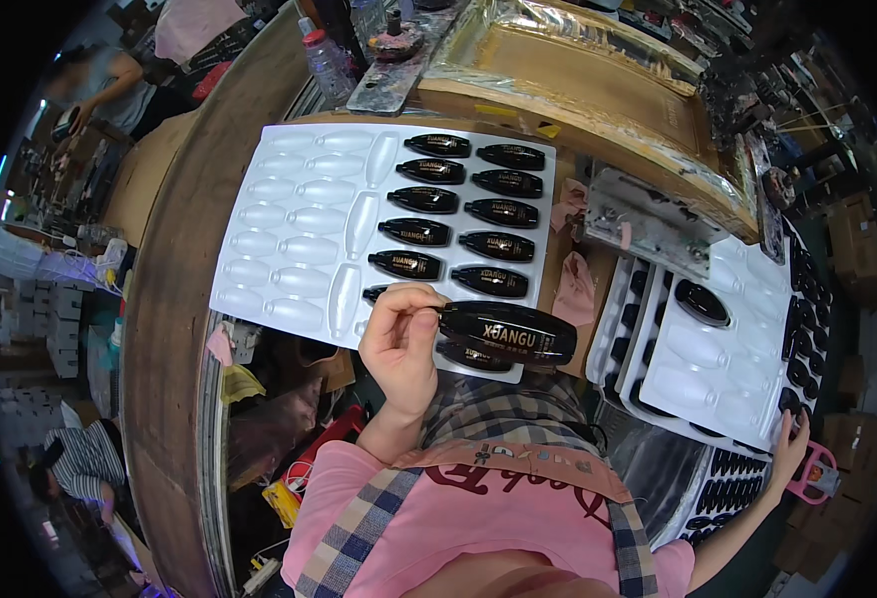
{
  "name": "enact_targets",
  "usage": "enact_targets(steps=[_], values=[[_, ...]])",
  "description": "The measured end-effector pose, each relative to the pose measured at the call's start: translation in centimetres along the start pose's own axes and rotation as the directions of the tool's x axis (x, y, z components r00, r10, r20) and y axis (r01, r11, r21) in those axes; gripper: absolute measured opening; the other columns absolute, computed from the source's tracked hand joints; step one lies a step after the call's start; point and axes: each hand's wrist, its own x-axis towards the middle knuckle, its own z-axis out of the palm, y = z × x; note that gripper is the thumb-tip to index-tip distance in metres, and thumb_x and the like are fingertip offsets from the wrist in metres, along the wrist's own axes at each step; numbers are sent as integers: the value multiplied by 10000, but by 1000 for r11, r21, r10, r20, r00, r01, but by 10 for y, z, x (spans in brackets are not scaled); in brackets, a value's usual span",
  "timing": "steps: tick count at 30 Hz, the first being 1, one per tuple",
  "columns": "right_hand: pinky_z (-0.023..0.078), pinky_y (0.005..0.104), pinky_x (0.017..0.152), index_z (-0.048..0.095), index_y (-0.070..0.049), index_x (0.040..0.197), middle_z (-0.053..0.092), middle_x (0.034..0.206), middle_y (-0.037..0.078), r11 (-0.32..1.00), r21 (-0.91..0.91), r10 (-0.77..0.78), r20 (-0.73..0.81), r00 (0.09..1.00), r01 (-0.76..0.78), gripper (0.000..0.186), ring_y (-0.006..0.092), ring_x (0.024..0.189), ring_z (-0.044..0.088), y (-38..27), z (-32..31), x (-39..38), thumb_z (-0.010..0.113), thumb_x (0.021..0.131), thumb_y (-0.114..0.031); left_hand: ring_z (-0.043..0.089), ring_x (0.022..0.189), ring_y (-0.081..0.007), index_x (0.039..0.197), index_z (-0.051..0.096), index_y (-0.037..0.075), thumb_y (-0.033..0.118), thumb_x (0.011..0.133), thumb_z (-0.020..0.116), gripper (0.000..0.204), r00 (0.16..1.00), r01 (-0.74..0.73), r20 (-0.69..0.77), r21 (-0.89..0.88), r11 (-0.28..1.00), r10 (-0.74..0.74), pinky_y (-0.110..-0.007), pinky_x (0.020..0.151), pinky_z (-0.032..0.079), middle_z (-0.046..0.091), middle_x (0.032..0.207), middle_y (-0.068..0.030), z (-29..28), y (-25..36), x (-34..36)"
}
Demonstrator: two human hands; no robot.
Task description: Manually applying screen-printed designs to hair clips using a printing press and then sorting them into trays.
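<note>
My left hand (404, 344) pinches the narrow tip of a glossy black oval plastic piece (508, 334) with gold lettering. I hold it above the near edge of a white moulded tray (304, 224). Two columns of similar black pieces (499, 213) lie in that tray's right half; its left hollows hold nothing. Far to the right, my right hand (789, 453) has its fingers closed on a small dark piece (789, 401) by the edge of a second white tray (698, 349). A single black piece (702, 302) lies in this second tray.
A wooden screen frame (578, 60) wrapped in film stands behind the trays, with a clear plate fixture (648, 219) below it. Pink cloths (574, 289) lie between the trays. A red-capped bottle (327, 65) stands at the back left. Other people (84, 468) are further left.
</note>
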Motion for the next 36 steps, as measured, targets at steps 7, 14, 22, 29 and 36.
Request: enact_targets(steps=[7, 14, 22, 29, 36], values=[[358, 319, 872, 454, -27, 1188, 493, 1120, 174, 982, -164, -88, 22, 996, 90, 482, 278, 1029, 472, -49, 1, 4, 549, 821, -324, 519, 767, -165, 848, 499, -44, 102, 849, 501, 146, 1000, -4, -5, 78, 997, 5, -266, 744, 412, 514, 832, -115, -2, -1, -1], [363, 330, 863, 455, 34, 1124, 514, 1075, 209, 978, -194, 97, 86, 992, -79, 543, 306, 988, 495, -35, 13, 25, 503, 828, -419, 485, 752, -81, 860, 552, -26, 3, 810, 531, 61, 996, 81, -73, 346, 935, -59, -188, 675, 386, 539, 845, -46, -39, 0, 2], [311, 320, 922, 421, 16, 1199, 481, 1174, 187, 978, -109, 183, 61, 981, -176, 579, 318, 1092, 439, -40, 9, 29, 347, 877, -459, 504, 699, -41, 899, 569, -33, 48, 828, 549, 109, 915, 400, -253, 453, 797, -315, -164, 634, 394, 558, 781, -5, -140, -31, -27], [349, 316, 891, 451, -7, 1183, 489, 1172, 176, 992, 28, 125, -266, 956, -122, 526, 280, 1084, 463, -71, 2, 28, 337, 895, -433, 541, 729, -218, 821, 584, -13, 31, 758, 593, 77, 990, 125, -81, 882, 455, -115, -292, 676, 426, 564, 771, -89, -136, -45, -30], [387, 257, 838, 425, -63, 1220, 445, 1200, 73, 825, 561, -32, -69, 997, 65, 364, 145, 1033, 459, -128, 19, 38, 469, 861, -104, 531, 797, -273, 812, 592, -6, 6, 744, 573, 71, 982, -187, 159, 775, 604, 99, -334, 720, 412, 569, 819, -130, -64, -39, 36]])
